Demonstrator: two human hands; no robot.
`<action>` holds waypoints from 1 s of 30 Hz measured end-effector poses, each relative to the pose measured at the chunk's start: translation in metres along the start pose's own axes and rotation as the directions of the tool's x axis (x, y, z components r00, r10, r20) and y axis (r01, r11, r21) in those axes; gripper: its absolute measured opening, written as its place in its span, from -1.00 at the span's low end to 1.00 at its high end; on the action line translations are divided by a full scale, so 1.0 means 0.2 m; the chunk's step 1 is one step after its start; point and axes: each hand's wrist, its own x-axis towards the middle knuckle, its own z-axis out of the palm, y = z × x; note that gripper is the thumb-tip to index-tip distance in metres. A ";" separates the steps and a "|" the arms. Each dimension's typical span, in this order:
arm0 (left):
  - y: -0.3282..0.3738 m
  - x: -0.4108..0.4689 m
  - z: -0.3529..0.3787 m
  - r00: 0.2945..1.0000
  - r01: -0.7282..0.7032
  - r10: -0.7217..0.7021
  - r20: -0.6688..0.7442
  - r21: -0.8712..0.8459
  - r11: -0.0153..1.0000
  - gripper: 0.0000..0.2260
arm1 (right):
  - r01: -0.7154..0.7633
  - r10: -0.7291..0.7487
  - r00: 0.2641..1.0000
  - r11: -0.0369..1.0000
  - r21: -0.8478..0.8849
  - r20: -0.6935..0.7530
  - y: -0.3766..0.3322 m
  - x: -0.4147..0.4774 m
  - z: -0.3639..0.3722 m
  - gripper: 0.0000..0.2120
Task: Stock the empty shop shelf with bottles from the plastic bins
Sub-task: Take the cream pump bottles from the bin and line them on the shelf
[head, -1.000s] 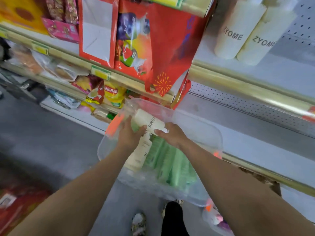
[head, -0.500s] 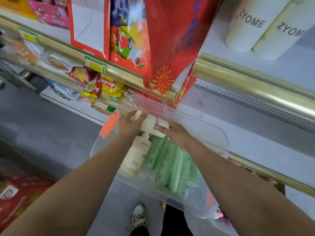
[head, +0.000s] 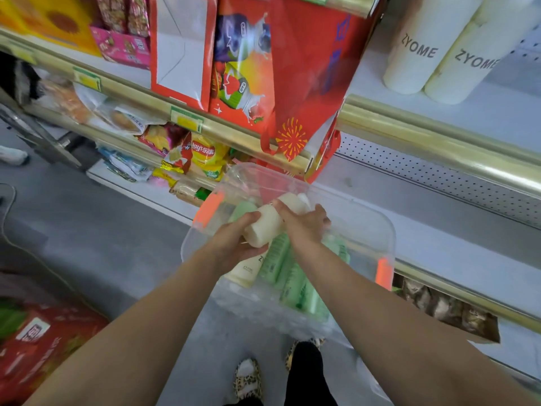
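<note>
A clear plastic bin [head: 390, 230] with orange latches sits in front of me against the lower shelf. It holds several green bottles [head: 295, 288] and a cream ZYOME bottle [head: 244, 271] lying flat. Above them, both hands grip one cream bottle [head: 265, 225], tilted with its base toward me and its white cap pointing away. My left hand [head: 231, 244] cups the base end. My right hand [head: 306, 228] wraps the neck end. Two cream ZYOME bottles [head: 415, 48] stand on the white upper shelf [head: 497, 115] at the top right.
A red gift bag [head: 304, 83] hangs over the gold shelf rail [head: 424, 133] just above the bin. Snack packets [head: 205, 153] fill the shelves to the left. A red box [head: 38, 341] lies on the floor at lower left. My feet [head: 248, 379] stand below the bin.
The cream bottle has been turned and raised in the bin, its base now swung toward me. My left hand has slid under the base, and my right hand has shifted toward the neck.
</note>
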 end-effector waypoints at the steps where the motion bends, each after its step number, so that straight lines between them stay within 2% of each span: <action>1: -0.01 -0.02 0.00 1.000 -0.015 0.016 0.018 -0.003 1.000 -0.53 | -0.074 0.072 0.997 0.996 0.047 0.040 -0.01 -0.02 0.00 -0.04; 3: -0.03 -0.05 0.01 0.997 -0.057 0.054 0.053 0.057 0.997 -0.46 | -0.187 0.150 0.968 0.966 0.178 0.203 -0.02 -0.05 0.00 -0.25; 5: -0.02 -0.08 0.00 0.994 -0.083 0.071 0.079 0.158 0.984 -0.40 | -0.212 0.133 0.945 0.945 0.249 0.299 -0.03 -0.06 -0.02 -0.42; 7: -0.01 -0.09 -0.02 0.993 -0.104 0.083 0.082 0.299 0.949 -0.37 | -0.206 0.077 0.927 0.923 0.326 0.368 -0.03 -0.06 -0.07 -0.47; 10: 0.01 -0.07 -0.04 0.978 -0.126 0.191 -0.082 0.497 0.859 -0.48 | -0.177 -0.020 0.880 0.914 0.365 0.475 -0.01 -0.03 -0.19 -0.49; 12: -0.01 -0.03 -0.05 0.955 -0.059 0.231 -0.188 0.642 0.764 -0.48 | -0.142 -0.060 0.850 0.931 0.337 0.523 0.01 0.00 -0.28 -0.51; 15: -0.07 0.02 -0.02 0.963 0.049 0.177 -0.204 0.776 0.628 -0.47 | -0.078 -0.093 0.844 0.953 0.294 0.528 0.03 0.04 -0.40 -0.53; 22: -0.05 0.10 0.02 0.946 0.132 0.227 -0.232 0.914 0.385 -0.55 | -0.066 -0.096 0.847 0.957 0.284 0.523 0.06 0.13 -0.59 -0.56; 28: -0.02 0.12 0.02 0.955 0.166 0.189 -0.230 0.939 0.300 -0.45 | -0.059 -0.116 0.828 0.955 0.291 0.548 0.08 0.19 -0.61 -0.54; 30: -0.04 0.13 0.04 0.962 0.152 0.163 -0.219 0.925 0.348 -0.44 | -0.062 -0.113 0.823 0.956 0.286 0.556 0.08 0.21 -0.60 -0.54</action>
